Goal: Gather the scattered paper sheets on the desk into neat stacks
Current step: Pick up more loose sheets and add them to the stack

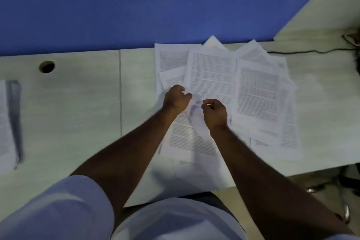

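Several printed paper sheets (257, 93) lie fanned out and overlapping on the pale desk (78, 113), right of centre. One printed sheet (211, 72) lies on top in the middle of the spread. My left hand (176, 99) has curled fingers and pinches that sheet at its lower left edge. My right hand (215, 112) is just to the right, with thumb and fingers pinched together at the sheet's blurred lower edge. A separate stack of sheets (5, 122) lies at the desk's far left edge, partly out of view.
A blue partition (136, 6) stands along the back of the desk. A round cable hole (46, 66) is at the back left. A black cable (311, 51) runs along the back right. The desk's front edge lies close to my body, with chair legs (346, 212) below at the right.
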